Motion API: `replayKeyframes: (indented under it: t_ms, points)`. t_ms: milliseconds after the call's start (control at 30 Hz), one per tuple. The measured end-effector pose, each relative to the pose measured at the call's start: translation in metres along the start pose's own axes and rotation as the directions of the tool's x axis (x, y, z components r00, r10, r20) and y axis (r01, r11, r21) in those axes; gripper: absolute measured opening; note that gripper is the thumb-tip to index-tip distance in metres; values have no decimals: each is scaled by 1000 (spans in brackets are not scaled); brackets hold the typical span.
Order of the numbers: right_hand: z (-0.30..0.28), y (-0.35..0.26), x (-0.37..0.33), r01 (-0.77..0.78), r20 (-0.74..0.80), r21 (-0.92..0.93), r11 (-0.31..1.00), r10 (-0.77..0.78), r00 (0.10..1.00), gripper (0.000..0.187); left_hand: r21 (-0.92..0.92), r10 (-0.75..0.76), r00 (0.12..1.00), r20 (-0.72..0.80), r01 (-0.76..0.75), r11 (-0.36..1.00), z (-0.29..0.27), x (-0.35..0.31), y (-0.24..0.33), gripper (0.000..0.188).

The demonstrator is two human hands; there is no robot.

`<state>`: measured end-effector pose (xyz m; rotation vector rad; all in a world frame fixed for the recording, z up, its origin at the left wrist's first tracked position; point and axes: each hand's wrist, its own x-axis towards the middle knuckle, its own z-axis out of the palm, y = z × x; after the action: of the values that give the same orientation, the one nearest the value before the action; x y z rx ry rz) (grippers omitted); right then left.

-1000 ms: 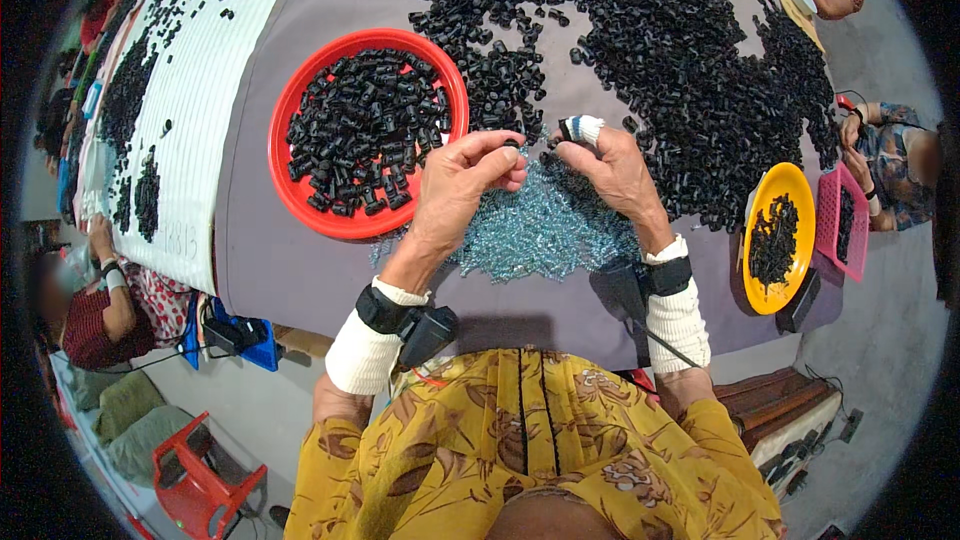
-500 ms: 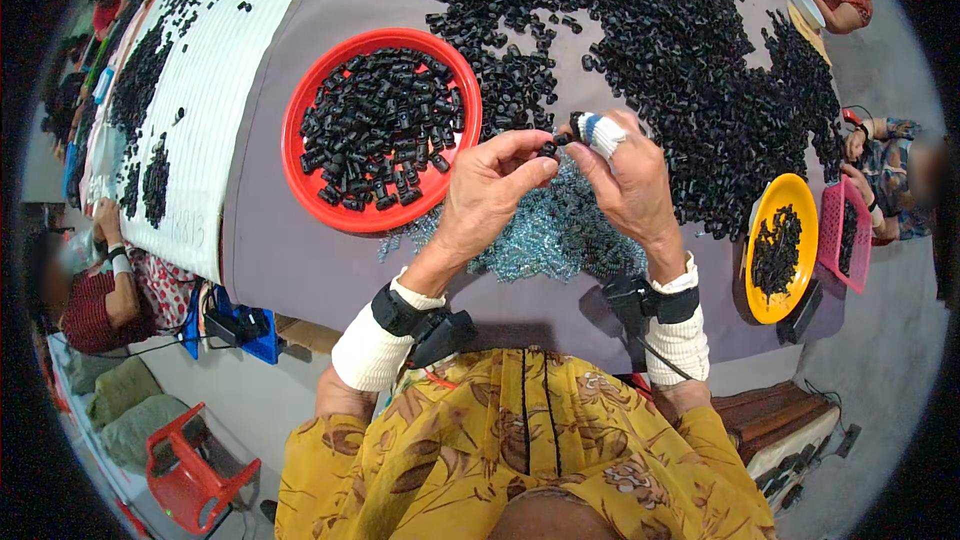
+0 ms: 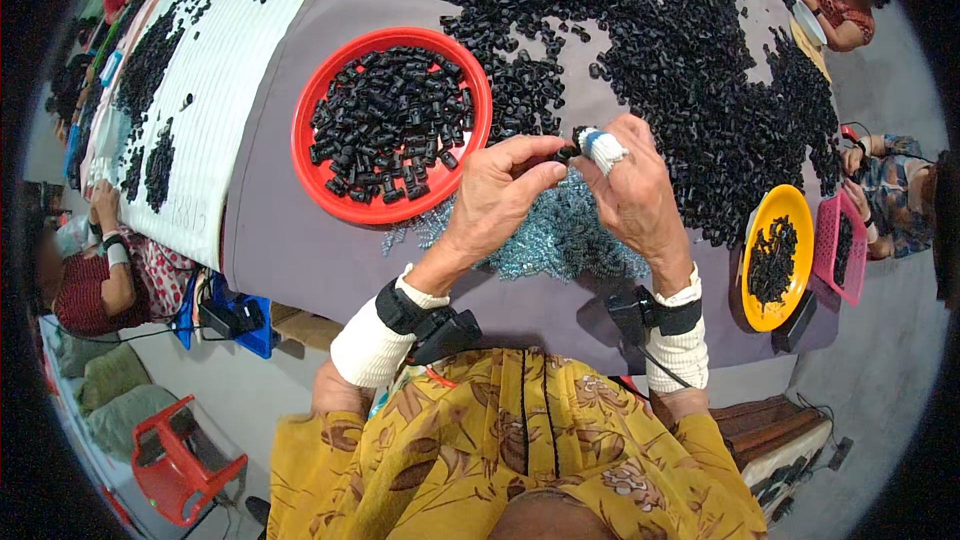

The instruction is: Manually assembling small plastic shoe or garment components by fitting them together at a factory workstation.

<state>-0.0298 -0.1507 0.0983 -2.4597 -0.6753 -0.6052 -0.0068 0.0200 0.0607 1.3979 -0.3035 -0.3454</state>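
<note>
Pinching a small black piece narrowly between thumb and finger, the left hand is holding it above the desk, by a shiny blue heap. The right hand is bending its fingers close beside this piece, one wearing a white-and-blue cover; I cannot tell if it is gripping too. A red tray with black parts is lying near the left hand.

Left hand, right hand, earlier apart, now meet at black piece
</note>
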Motion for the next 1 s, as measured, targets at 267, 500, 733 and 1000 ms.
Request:
replayKeyframes:
  t_ms: [267, 500, 733, 1000]
  points:
    - [-2, -1, -1, 39, -11, -143, 989, -41, 999, 12, 231, 188, 982, -8, -181, 956, 2, 2, 3, 24]
    - [-1, -5, -1, 34, -3, -240, 970, -36, 999, 13, 160, 115, 992, -55, -105, 981, 5, 2, 1, 23]
    - [6, -2, -4, 16, 6, -185, 983, -15, 1000, 10, 168, 111, 993, -45, -102, 981, 2, 2, -2, 22]
    - [8, 0, -5, 28, 25, -206, 978, -24, 999, 9, 277, 155, 988, -17, -144, 950, -1, 7, -1, 21]
